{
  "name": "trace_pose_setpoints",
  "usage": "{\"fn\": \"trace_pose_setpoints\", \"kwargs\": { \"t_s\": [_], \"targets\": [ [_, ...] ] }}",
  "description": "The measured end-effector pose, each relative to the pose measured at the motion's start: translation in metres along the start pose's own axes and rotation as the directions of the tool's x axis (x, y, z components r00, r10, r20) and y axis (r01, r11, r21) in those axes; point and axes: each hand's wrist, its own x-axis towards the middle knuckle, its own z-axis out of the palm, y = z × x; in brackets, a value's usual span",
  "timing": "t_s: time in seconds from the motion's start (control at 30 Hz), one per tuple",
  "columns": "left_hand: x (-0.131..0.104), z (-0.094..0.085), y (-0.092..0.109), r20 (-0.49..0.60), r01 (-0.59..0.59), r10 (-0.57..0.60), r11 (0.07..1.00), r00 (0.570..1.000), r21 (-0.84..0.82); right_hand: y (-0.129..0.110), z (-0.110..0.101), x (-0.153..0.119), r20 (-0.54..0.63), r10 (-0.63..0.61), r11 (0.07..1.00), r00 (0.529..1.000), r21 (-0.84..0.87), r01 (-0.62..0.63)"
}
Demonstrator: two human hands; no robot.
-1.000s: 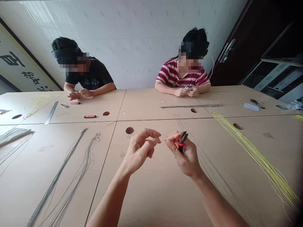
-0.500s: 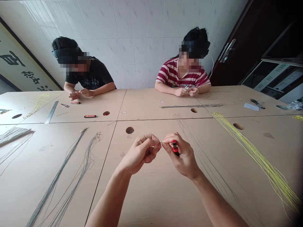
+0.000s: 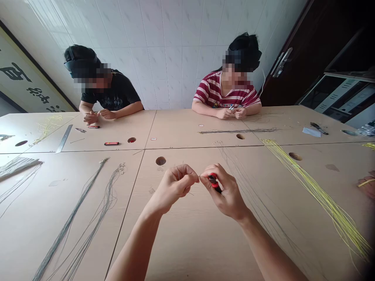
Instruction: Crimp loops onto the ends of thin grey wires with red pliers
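My left hand [image 3: 177, 185] is closed in a pinch on a thin greyish cord [image 3: 183, 168], with a strand rising above the fingers and a bit showing below. Its fingertips almost meet those of my right hand [image 3: 221, 191], over the middle of the table. A small red-and-black hand tool [image 3: 216, 183] is tucked in my right hand, against the palm; its exact kind is partly hidden. The right thumb and forefinger also pinch the cord's end. Loose grey cords [image 3: 249, 183] lie on the table to the right of my right hand.
Grey cord bundles [image 3: 79, 207] lie at left, a yellow cord bundle [image 3: 316, 195] at right. A metal ruler [image 3: 63, 139] and a red marker-like stick [image 3: 111, 143] lie farther back. Two co-workers sit opposite; another person's hand [image 3: 367, 185] shows at right. The table has round holes [image 3: 161, 160].
My left hand has turned slightly and its fingers have closed in more. The red-and-black tool has tilted a little in my right hand. Another person's hand has come in at the right edge.
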Motion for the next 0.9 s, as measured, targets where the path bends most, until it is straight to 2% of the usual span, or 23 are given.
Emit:
{"fn": "trace_pose_setpoints", "kwargs": {
  "t_s": [0.17, 0.3, 0.53, 0.9],
  "targets": [
    [-0.0013, -0.0011, 0.0029, -0.085, -0.050, 0.060, 0.993, 0.995, 0.107, -0.0014, 0.0009, -0.0008, -0.021, 0.070, 0.997, 0.997, 0.045, -0.069],
    [-0.0012, 0.0004, 0.0025, -0.070, -0.056, 0.068, 0.986, 0.995, 0.158, -0.0013, 0.0010, -0.0004, -0.016, 0.070, 0.997, 0.997, 0.035, -0.069],
    [-0.0010, 0.0011, 0.0024, -0.087, -0.036, 0.044, 0.995, 0.995, 0.092, -0.0031, 0.0006, -0.0003, -0.008, 0.063, 0.998, 0.998, -0.003, -0.063],
    [-0.0005, 0.0007, -0.0019, -0.068, -0.026, 0.033, 0.995, 0.997, 0.097, -0.0002, 0.0011, -0.0013, 0.006, 0.034, 0.998, 0.999, -0.051, -0.034]
  ]
}}
